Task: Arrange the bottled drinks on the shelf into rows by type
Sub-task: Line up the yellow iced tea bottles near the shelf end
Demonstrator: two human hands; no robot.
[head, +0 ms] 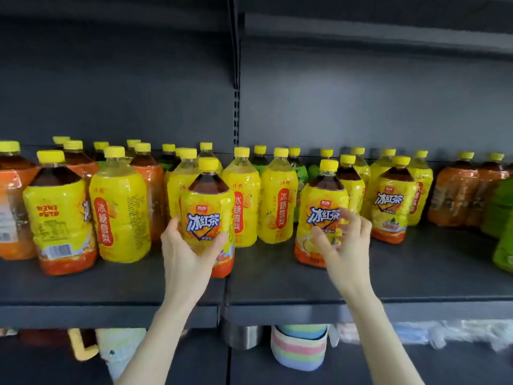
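Note:
A dark shelf (111, 284) holds several yellow-capped bottles. My left hand (186, 251) grips an iced black tea bottle (206, 207) with a yellow and orange label, near the shelf's front at the middle. My right hand (342, 243) has its fingers spread in front of a second iced black tea bottle (322, 201), touching or nearly touching its label. Behind stand all-yellow pear drink bottles (120, 209), a third iced tea bottle (392, 201), orange-wrapped bottles (455, 195) and green-labelled bottles (499, 212) at the right.
Another iced tea bottle (59, 215) stands turned at the left front, with orange-labelled ones (11, 201) beside it. An upright post (236, 107) splits the back panel. Below the shelf hang a striped pastel basket (298, 348) and plush items (122, 351).

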